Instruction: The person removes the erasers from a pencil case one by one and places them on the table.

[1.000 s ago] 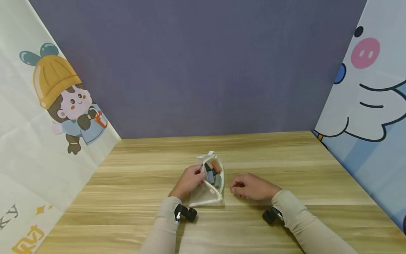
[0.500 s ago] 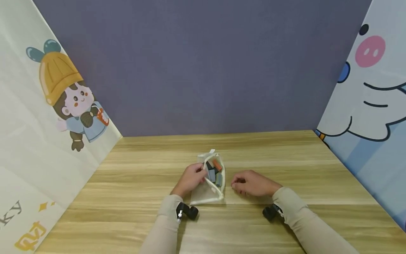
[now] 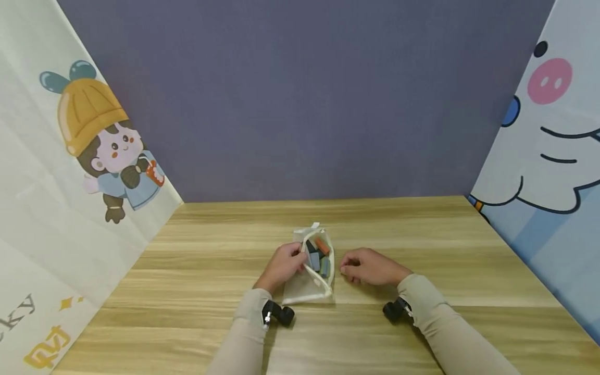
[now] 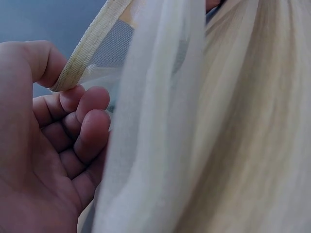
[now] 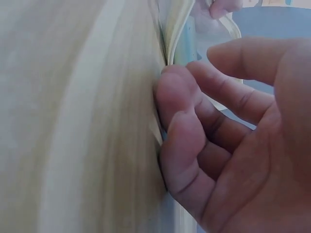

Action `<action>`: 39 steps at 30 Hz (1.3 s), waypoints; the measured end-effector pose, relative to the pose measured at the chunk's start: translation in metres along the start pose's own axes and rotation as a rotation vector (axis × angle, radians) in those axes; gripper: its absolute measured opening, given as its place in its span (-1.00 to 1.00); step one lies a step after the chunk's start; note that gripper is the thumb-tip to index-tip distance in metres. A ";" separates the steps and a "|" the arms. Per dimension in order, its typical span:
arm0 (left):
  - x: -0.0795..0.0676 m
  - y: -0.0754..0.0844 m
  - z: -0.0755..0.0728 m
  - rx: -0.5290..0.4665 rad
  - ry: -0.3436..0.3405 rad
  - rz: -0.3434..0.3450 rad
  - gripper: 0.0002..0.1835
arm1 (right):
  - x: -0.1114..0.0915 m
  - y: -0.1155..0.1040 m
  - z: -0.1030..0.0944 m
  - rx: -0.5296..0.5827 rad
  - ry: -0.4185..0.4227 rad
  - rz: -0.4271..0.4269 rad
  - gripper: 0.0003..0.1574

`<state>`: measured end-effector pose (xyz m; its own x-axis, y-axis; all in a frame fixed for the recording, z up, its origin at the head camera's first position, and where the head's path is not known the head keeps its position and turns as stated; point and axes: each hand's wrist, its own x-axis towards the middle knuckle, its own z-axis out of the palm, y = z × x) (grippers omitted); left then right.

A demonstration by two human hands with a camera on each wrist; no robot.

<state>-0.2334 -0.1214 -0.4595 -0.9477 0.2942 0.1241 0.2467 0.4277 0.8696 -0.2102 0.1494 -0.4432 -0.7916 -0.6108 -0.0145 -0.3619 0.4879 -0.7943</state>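
Note:
A white mesh pouch with cream-bound edges lies on the table, its mouth spread toward the right. Inside show several small blocks: an orange block, a grey-blue block, a greenish-grey block and dark pieces beside them. My left hand pinches the near-left edge of the mouth; in the left wrist view, thumb and index finger meet on the cream binding. Just right of the pouch, my right hand rests on the table with loosely curled fingers. The right wrist view shows nothing between those fingers.
The wood-grain table ends at a purple-grey panel behind. Printed cartoon panels close it in at the left and right. Black wrist cameras sit below each hand, under beige sleeves.
The right hand has edged slightly toward the pouch. The left hand keeps its pinch on the pouch's edge, and the head view has shifted a little.

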 end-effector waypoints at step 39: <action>-0.001 -0.002 0.003 -0.029 -0.006 0.008 -0.81 | 0.023 -0.007 0.011 0.039 0.142 0.070 -0.80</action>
<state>-0.2324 -0.1202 -0.4621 -0.9445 0.3023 0.1285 0.2482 0.4002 0.8822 -0.2205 0.1256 -0.4446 -0.8767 -0.4808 0.0133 -0.2864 0.4996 -0.8175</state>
